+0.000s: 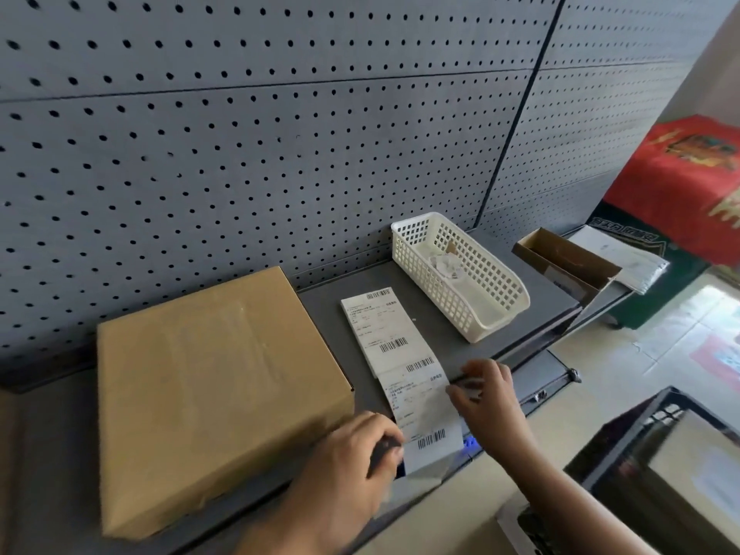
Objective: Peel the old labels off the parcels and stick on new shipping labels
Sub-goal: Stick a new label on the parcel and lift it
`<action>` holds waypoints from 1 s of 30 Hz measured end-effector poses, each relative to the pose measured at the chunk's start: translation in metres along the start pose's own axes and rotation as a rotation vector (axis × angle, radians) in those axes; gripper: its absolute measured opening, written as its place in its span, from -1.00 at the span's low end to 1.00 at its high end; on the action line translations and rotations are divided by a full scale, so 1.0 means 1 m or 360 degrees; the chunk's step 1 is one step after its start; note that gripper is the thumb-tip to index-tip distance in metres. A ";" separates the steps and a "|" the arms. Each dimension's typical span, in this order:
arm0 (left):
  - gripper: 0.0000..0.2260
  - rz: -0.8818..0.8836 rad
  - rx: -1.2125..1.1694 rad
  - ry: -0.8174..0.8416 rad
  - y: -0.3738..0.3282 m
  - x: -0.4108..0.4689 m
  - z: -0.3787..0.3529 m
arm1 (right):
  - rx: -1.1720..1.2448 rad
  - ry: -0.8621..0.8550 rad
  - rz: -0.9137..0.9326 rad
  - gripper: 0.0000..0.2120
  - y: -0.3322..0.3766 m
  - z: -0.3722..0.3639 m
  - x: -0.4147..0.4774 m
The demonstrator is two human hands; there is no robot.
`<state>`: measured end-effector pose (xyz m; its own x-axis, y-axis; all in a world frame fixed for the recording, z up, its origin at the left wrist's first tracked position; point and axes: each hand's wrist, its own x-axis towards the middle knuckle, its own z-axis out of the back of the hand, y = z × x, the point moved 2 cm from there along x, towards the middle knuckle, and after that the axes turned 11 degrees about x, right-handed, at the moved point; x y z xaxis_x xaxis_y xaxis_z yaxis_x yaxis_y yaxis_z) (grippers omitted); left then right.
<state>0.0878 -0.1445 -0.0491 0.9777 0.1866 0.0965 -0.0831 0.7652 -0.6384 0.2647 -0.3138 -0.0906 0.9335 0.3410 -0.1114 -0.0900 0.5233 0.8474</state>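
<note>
Label strip [416, 398] runs out of a small printer [430, 468] at the front edge of the grey surface [448, 326], up to a finished label [376, 328] lying flat. Left hand [352, 466] sits at the printer's left side, fingers curled; whether its grip is closed on the printer or only braced against it, can't tell, the view is blurred there. Right hand [484, 394] has its grip pinching the strip's right edge.

Risks:
- a sideways tear would rip through a barcode, not the perforation
- printer is right at the edge, so a hard tug could drag it off
- freed sticky label could curl and stick to itself

Parcel [216, 394], a brown box w/ bare top, lies just left of the strip, not touching it. Top looks ready for a new label.

Writing: barcodes are clear, rows of small print too fine to read. No brand legible. White basket [460, 274] sits behind.
</note>
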 end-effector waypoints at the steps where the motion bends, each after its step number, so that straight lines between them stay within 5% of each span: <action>1: -0.93 0.0083 0.0016 0.0048 0.003 0.002 -0.009 | 0.0054 -0.0015 -0.0027 -0.64 0.000 -0.002 -0.001; 8: -0.86 0.0612 0.0007 0.0199 0.007 0.012 -0.056 | 0.0493 0.0146 -0.0412 -0.62 -0.020 -0.007 -0.013; 13: -0.77 0.0807 -0.0146 0.0094 0.001 0.017 -0.059 | 0.0878 0.0322 -0.0359 -0.76 -0.009 0.005 -0.013; 19: -0.78 0.0880 -0.0795 -0.0138 -0.016 0.044 -0.023 | 0.1047 0.0588 -0.0254 -0.57 0.028 0.029 -0.006; 25: -0.84 0.0884 -0.1105 -0.0392 -0.029 0.065 -0.027 | 0.0316 0.0848 -0.0055 -0.26 0.044 0.041 0.007; 30: -0.79 0.0856 -0.1099 -0.0491 -0.038 0.082 -0.028 | -0.0298 0.0461 0.0594 -0.41 0.071 0.044 0.029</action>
<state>0.1767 -0.1756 -0.0380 0.7382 0.6414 -0.2091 -0.2803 0.0098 -0.9599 0.3001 -0.3009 -0.0106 0.6937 0.7200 0.0193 -0.4844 0.4465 0.7523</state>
